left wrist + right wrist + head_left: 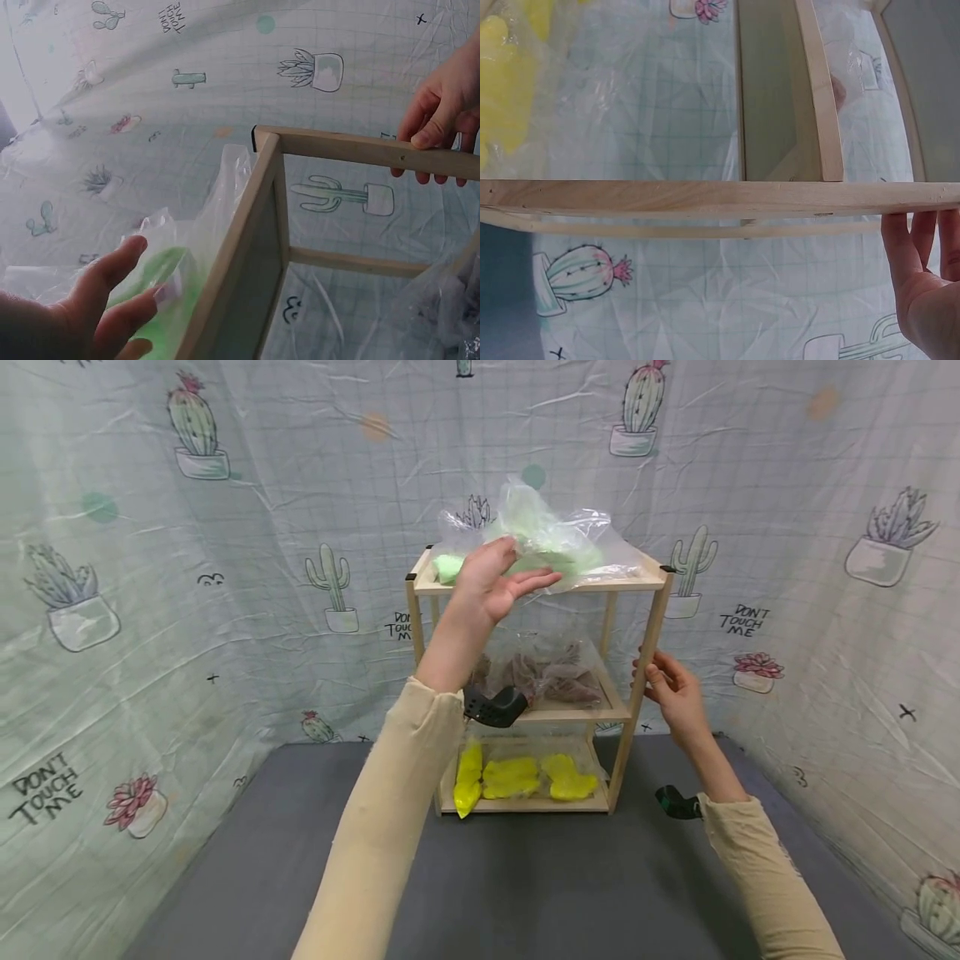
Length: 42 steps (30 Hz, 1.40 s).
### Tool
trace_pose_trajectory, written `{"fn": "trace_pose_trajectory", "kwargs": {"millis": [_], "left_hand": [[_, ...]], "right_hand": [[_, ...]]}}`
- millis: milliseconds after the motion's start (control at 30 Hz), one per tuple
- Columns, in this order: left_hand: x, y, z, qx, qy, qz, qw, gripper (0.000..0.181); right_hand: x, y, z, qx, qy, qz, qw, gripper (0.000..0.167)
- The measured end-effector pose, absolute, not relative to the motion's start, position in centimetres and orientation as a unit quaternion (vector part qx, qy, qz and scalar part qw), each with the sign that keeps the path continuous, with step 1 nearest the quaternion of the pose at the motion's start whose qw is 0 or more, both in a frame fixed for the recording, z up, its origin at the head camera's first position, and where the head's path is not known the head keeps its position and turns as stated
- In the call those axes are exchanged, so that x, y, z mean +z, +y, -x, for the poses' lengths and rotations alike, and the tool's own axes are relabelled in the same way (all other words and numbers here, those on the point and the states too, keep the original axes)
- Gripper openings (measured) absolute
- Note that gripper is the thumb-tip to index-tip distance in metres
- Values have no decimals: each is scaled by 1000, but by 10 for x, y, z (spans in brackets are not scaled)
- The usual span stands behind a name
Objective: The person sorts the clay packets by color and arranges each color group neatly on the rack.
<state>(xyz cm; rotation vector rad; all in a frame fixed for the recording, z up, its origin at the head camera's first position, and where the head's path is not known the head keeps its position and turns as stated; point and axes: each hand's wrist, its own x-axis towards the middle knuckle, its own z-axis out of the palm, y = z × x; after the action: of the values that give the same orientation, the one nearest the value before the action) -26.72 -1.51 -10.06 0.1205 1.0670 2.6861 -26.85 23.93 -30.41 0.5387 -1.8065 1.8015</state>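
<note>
A small wooden rack (517, 806) with three shelves stands on the grey surface. On its top shelf lie clear plastic bags with light green contents (555, 539). My left hand (495, 581) is at the front of that shelf, its fingers extended against the bags; the left wrist view shows these fingers (124, 319) spread loosely beside the plastic. My right hand (678, 697) grips the rack's right front post (651, 643) at middle-shelf height, with thumb and fingers on opposite sides of the wood (337, 146).
Bags with brownish contents (555, 677) lie on the middle shelf. Several bright yellow bundles (510, 777) in clear plastic lie on the bottom shelf, the left one jutting past the front edge. A cactus-print sheet (285, 485) hangs behind and on both sides.
</note>
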Motion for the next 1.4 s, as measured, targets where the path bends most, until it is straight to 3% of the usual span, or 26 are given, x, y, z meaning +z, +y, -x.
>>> {"fn": "trace_pose_trajectory", "kwargs": {"millis": [200, 400, 533, 833, 1133, 1400], "left_hand": [[-96, -28, 258, 912, 379, -35, 150, 59], [-92, -38, 249, 908, 407, -60, 83, 67], [-91, -41, 249, 919, 381, -71, 72, 64], [-107, -51, 254, 923, 354, -114, 93, 61], [-125, -68, 242, 909, 369, -155, 113, 44], [-169, -110, 220, 871, 412, -221, 148, 38]], "right_hand": [[-304, 240, 268, 665, -671, -197, 264, 38], [-302, 239, 267, 657, -679, -197, 263, 36], [-301, 239, 266, 647, -686, -197, 268, 37], [-303, 238, 264, 659, -679, -188, 263, 42], [-304, 238, 256, 650, -686, -188, 268, 42], [-326, 246, 234, 582, -755, -178, 244, 41]]}}
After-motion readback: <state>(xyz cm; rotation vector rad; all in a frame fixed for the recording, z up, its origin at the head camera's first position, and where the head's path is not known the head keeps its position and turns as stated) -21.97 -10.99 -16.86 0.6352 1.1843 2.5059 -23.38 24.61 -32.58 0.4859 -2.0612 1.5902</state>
